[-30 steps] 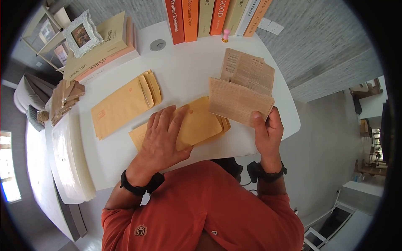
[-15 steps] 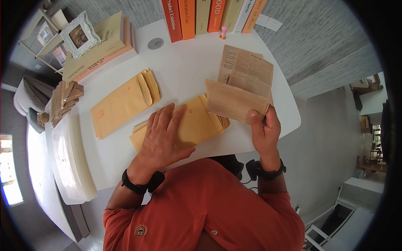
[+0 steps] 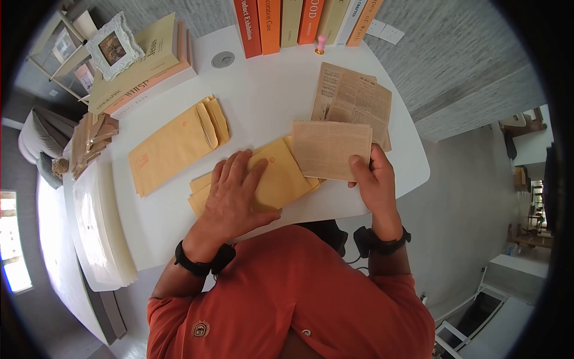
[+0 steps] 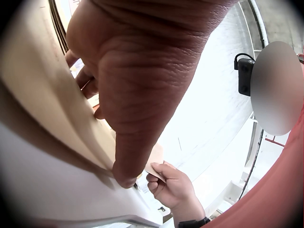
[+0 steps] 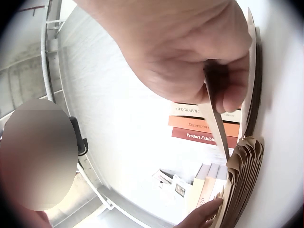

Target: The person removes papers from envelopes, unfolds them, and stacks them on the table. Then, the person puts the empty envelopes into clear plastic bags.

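Note:
My left hand [image 3: 232, 194] rests with spread fingers on a stack of yellow-brown paper envelopes [image 3: 282, 178] near the table's front edge. Between thumb and fingers my right hand [image 3: 376, 184] pinches a brown sheet of newspaper-like print [image 3: 327, 148] by its right side. This sheet overlaps the open end of the stack in the head view; in the right wrist view its edge [image 5: 217, 126] points down at the fanned envelope flaps [image 5: 246, 154]. Behind it lie more printed brown sheets [image 3: 362, 99]. A second envelope stack [image 3: 173, 146] sits to the left.
Upright books [image 3: 299, 24] stand along the back, with a pink-handled stamp [image 3: 321, 43] before them. At back left, a white picture frame [image 3: 115, 46] tops piled books [image 3: 143, 78]. Clear plastic sleeves [image 3: 98, 233] and wrapped brown packets [image 3: 92, 140] lie along the left edge.
My right hand has moved left and slightly toward me with the printed sheet, which has turned level and now lies over the stack's open end. My left hand has stayed on the envelopes.

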`<state>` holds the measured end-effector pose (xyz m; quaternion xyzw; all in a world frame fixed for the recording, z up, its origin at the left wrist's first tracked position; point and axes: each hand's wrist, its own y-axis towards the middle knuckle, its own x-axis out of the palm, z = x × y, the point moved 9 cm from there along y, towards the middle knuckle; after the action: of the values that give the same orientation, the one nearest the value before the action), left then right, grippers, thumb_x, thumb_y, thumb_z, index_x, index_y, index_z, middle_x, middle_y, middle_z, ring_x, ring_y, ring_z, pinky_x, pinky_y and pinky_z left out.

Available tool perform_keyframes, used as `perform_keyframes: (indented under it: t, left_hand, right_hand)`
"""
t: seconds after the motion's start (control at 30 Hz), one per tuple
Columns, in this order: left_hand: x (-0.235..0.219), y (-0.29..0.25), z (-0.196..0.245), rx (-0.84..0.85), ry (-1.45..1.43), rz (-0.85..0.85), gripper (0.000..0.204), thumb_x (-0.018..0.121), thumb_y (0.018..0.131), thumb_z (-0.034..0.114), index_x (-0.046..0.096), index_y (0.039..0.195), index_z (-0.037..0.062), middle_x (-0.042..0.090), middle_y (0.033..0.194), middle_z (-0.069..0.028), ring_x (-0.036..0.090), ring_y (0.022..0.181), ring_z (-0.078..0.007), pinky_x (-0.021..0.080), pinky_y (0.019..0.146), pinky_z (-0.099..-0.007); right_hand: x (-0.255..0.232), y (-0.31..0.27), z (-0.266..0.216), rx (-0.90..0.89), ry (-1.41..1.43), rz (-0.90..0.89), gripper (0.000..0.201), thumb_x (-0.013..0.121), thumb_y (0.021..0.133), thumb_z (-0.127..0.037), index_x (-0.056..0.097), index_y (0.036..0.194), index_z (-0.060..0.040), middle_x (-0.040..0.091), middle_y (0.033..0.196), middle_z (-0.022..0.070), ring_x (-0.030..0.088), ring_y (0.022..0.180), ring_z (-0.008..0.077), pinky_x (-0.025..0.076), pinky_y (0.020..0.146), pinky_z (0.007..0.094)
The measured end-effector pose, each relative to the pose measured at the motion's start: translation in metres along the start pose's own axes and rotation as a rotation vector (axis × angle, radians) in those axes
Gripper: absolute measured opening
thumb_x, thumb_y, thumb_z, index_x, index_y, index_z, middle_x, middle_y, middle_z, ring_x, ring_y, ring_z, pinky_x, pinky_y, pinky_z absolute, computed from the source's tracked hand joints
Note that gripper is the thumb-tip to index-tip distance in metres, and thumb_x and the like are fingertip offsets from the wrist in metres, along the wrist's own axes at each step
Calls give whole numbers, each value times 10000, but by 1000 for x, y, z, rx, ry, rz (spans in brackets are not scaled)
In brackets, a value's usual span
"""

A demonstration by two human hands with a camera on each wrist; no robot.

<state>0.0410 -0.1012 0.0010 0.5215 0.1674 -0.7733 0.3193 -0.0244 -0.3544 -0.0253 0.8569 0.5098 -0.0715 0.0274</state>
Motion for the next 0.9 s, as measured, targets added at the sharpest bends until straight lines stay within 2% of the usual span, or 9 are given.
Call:
perform_keyframes:
  t: [0.07,0.2,0.27,0.37,0.47,0.7,0.8,0.9]
  left_hand:
    - [0,0,0,5,-12,-12,978,890,639,441,490,1433,35,416,1463,-261,387,1390,-417,286,1165,-546]
    - [1,-1,-1,-2,-14,-1,962,891,636,411,493,1433,45,421,1461,-251,392,1381,-420,303,1157,-541]
    - [0,0,-1,-3,-15,17,947,898,622,363,504,1427,57,428,1458,-237,408,1359,-430,336,1143,-522]
    - [-1,0,3,39,-17,27,928,890,629,346,505,1424,61,435,1445,-235,418,1351,-426,336,1141,-524]
    - [0,0,4,36,-26,10,940,890,637,377,499,1429,58,434,1448,-241,398,1382,-408,296,1160,-553]
    - [3,-2,2,42,-19,16,952,895,633,411,499,1424,61,433,1454,-236,397,1384,-410,295,1161,-553]
    - [2,-1,3,43,-32,18,983,905,617,420,487,1428,54,428,1464,-235,395,1387,-413,297,1162,-551]
    - [-3,1,5,43,-77,46,1012,923,593,398,470,1424,39,425,1468,-232,404,1375,-420,323,1150,-538]
  right_hand:
    - [0,1,4,86,5,-67,211,554,977,-118,601,1127,24,608,777,27,515,566,65,420,486,236]
    - [-4,-2,4,195,-31,-153,231,515,966,-104,600,1140,21,588,755,12,473,519,54,390,460,233]
    - [-5,-2,5,196,-32,-167,230,519,964,-108,605,1137,17,580,738,5,466,514,51,388,459,234]
    - [-6,0,9,210,-41,-183,227,521,961,-108,609,1129,17,569,712,-2,461,505,52,384,456,235]
    - [-7,3,6,217,-50,-169,233,519,960,-105,609,1132,23,563,695,-3,457,494,54,382,451,239]
    - [-2,-1,17,295,28,-201,269,516,969,-107,608,1182,28,584,741,11,464,505,53,388,448,236]
    - [3,-4,11,245,231,-159,282,503,985,-101,589,1221,26,599,802,14,474,538,40,389,457,220]
    - [8,-9,4,140,228,-225,297,489,997,-94,565,1259,24,601,835,9,474,563,29,389,466,208]
